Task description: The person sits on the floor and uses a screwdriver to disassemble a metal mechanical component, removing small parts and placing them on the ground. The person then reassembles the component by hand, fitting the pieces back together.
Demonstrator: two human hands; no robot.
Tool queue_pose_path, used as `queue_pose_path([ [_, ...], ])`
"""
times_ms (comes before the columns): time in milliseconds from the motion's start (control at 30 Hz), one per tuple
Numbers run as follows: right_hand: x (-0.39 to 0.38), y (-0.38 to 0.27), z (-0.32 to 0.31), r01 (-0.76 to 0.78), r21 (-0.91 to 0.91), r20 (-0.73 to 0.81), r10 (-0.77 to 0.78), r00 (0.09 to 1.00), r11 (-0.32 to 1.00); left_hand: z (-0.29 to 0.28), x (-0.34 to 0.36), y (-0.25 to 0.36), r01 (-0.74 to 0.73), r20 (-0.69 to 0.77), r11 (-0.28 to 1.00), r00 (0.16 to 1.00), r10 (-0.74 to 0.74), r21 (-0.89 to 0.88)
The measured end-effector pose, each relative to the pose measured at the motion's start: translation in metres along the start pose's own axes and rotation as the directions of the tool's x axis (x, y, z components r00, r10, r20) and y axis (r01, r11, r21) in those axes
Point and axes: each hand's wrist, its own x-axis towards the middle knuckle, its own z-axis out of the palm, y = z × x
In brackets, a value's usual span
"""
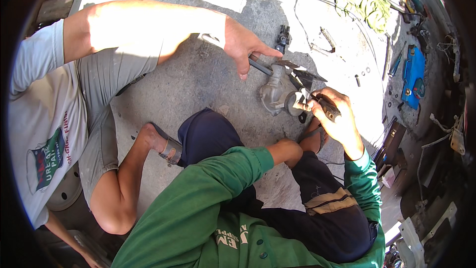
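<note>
Concrete workshop floor [198,77], half sun, half shade. Right hand [334,114] at centre right is closed around a dark-handled tool [327,108], tip pressed on the grey cast metal housing [277,92] at frame centre. Left hand is hidden behind the knee, so grip can't be told. Co-worker's hand [243,44] reaches in from upper left, fingers around a dark bar [260,66] on the housing, apparently steadying it. Blue case [412,74] and green rag [372,7] sit upper right.
</note>
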Motion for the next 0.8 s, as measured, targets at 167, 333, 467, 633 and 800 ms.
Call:
queue_pose_path([
  [167, -0.002, -0.008, 0.001, 0.166, -0.015, -0.043, -0.166, 0.985, 0.986, 0.003, 0.004, -0.002, 0.030, 0.001, 0.999, 1.000, -0.030, -0.020],
  [333, -0.006, -0.015, 0.000, 0.126, -0.067, -0.024, -0.128, 0.992, 0.990, 0.004, 0.007, 0.000, 0.064, 0.004, 0.998, 0.998, -0.064, 0.001],
  [467, -0.007, -0.014, 0.003, 0.180, -0.096, -0.033, -0.184, 0.982, 0.979, 0.005, 0.007, -0.001, 0.042, 0.014, 0.999, 0.999, -0.042, 0.016],
  [633, -0.011, -0.001, 0.001, -0.047, -0.009, 0.032, 0.047, 0.998, 0.999, 0.005, 0.001, 0.001, 0.028, 0.000, 0.999, 1.000, -0.028, 0.016],
  [800, -0.023, -0.006, 0.001, -0.098, 0.123, -0.046, 0.104, 0.994, 0.988, 0.002, -0.017, 0.008, 0.009, -0.014, 0.999, 1.000, -0.008, 0.037],
])
